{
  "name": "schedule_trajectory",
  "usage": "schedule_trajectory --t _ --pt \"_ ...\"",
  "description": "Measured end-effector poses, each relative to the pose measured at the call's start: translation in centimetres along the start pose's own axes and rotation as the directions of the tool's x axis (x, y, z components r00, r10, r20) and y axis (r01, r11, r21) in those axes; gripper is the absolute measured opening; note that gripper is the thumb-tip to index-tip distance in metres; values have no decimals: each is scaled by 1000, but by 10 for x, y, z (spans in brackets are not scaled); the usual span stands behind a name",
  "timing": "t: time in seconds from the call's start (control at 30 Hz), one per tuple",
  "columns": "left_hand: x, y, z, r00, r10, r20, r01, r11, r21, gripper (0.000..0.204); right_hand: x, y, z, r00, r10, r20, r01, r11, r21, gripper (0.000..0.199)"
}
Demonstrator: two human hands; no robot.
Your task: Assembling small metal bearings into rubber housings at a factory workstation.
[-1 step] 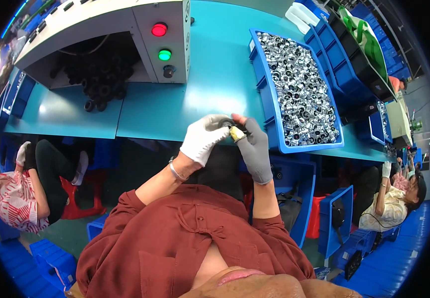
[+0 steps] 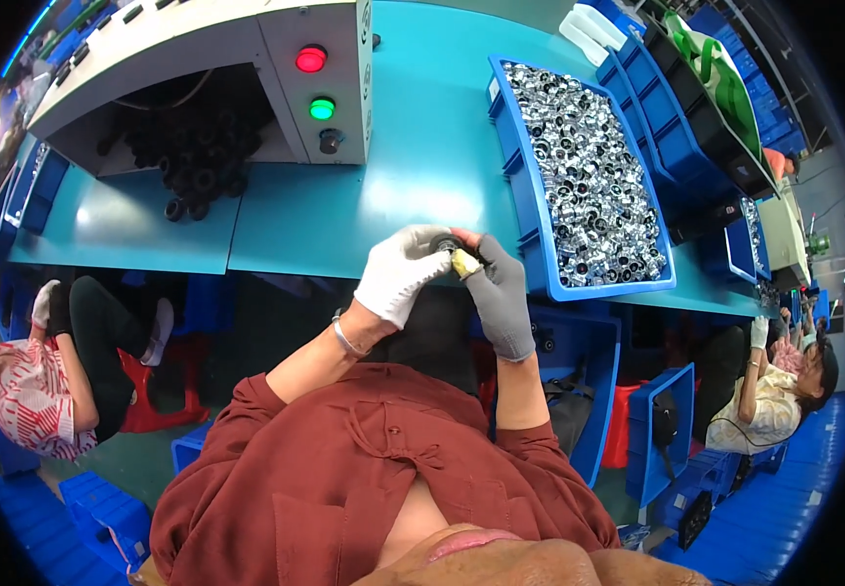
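Note:
Both hands meet just beyond the table's near edge, on either side of a small round black part (image 2: 447,241). My left hand (image 2: 398,273), in a white glove, pinches it between thumb and fingers. My right hand (image 2: 501,298) wears a grey glove with bare fingertips and yellow wrapping (image 2: 464,263) on the thumb. Its fingers close on the part's right side, covering much of it, so its exact kind does not show.
A blue bin (image 2: 530,210) full of shiny clear-and-black pieces stands at right on the teal table (image 2: 422,127). At left, black rings (image 2: 198,181) spill from a grey machine (image 2: 330,29) with red and green lights. Co-workers sit at left (image 2: 37,396) and right (image 2: 760,405).
The fingers of my right hand have shifted slightly over the top of the black part, which looks slightly turned. Little else differs.

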State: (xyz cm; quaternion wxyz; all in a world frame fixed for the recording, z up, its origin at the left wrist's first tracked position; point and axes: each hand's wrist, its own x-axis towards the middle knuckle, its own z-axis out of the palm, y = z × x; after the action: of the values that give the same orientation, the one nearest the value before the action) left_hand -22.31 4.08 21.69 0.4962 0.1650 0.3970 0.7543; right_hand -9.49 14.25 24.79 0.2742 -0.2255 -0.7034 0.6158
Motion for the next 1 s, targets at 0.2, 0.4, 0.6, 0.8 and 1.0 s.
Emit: schedule_trajectory --t 0.2,0.4,0.6,0.8,1.0 --pt "2 9 0 998 42 44 -48 990 134 38 -3 7 5 995 -66 -80 67 998 16 30" --pt "15 15 -5 985 122 123 -159 921 357 26 4 2 0 993 -110 -42 112 993 34 32" --pt "22 4 8 908 412 79 -399 791 463 20 11 6 10 985 -119 -122 124 992 33 36" --pt "38 -9 5 911 400 -100 -339 865 371 16 16 8 21 962 -161 -221 106 965 -240 44" --pt "28 1 -6 986 166 -31 -157 967 201 33 18 10 10 989 89 -119 -68 983 171 36"
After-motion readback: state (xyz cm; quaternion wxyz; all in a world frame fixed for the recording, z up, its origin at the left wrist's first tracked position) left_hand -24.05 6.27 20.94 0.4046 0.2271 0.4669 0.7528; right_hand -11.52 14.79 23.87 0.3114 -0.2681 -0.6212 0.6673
